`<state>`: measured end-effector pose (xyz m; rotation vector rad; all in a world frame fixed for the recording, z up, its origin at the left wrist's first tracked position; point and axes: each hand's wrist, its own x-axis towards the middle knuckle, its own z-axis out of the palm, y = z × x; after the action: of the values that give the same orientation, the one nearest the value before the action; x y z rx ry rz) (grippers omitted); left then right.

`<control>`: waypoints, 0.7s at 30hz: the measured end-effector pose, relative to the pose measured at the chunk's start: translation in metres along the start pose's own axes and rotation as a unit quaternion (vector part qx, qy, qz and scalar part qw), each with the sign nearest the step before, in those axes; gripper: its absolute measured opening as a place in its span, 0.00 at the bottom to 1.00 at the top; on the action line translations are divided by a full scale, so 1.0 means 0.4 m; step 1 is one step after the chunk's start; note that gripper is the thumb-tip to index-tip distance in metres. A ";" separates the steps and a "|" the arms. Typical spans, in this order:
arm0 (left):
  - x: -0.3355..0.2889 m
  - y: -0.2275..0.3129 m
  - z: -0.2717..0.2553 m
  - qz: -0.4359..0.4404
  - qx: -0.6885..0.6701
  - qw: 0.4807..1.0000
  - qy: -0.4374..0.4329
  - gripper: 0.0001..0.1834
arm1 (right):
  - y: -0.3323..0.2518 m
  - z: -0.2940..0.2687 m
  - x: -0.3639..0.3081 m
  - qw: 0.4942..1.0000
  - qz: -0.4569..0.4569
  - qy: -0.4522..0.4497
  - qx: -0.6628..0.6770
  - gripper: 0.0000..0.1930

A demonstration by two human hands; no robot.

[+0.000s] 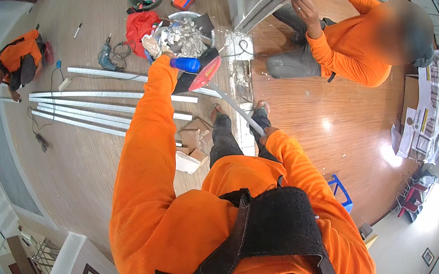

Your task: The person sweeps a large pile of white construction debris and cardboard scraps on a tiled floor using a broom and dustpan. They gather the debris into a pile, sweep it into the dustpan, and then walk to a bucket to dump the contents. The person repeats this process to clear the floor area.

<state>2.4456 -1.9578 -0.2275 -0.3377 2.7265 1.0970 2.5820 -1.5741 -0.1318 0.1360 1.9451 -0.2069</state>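
Head view: near three o'clock, the right hand (269, 131) wraps its grip round a slim grey tube (239, 110) slanting toward a curved red-and-black pan (206, 75) at twelve. The left hand (167, 53), around eleven, is beside flaky grey debris (186, 35); its grip is mostly hidden, I cannot tell its state. Shiny metal strips (107, 98) lie at ten.

Bright light glares on the glossy floor (319, 148) (at right), with strong bending toward dark corners.
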 end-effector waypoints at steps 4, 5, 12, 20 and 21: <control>0.023 0.009 -0.033 -0.049 0.004 0.998 -0.027 0.16 | 0.035 0.045 -0.046 1.000 0.017 -0.010 0.016 0.20; 0.034 0.000 -0.039 -0.060 0.005 0.998 -0.035 0.16 | 0.064 0.065 -0.059 0.999 0.016 -0.014 0.034 0.21; 0.078 -0.048 -0.027 -0.081 -0.001 0.996 -0.047 0.17 | 0.260 0.197 -0.141 0.988 0.057 0.032 0.141 0.18; 0.094 -0.070 0.003 -0.124 -0.011 0.991 -0.038 0.18 | 0.289 0.169 -0.224 0.987 0.145 -0.007 0.074 0.20; 0.100 -0.072 0.006 -0.134 -0.013 0.990 -0.033 0.18 | 0.301 0.181 -0.221 0.984 0.154 -0.014 0.088 0.20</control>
<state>2.4154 -1.9819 -0.2581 -0.6398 2.5183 1.0499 2.7040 -1.4714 -0.0860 0.5446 1.8483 -0.1733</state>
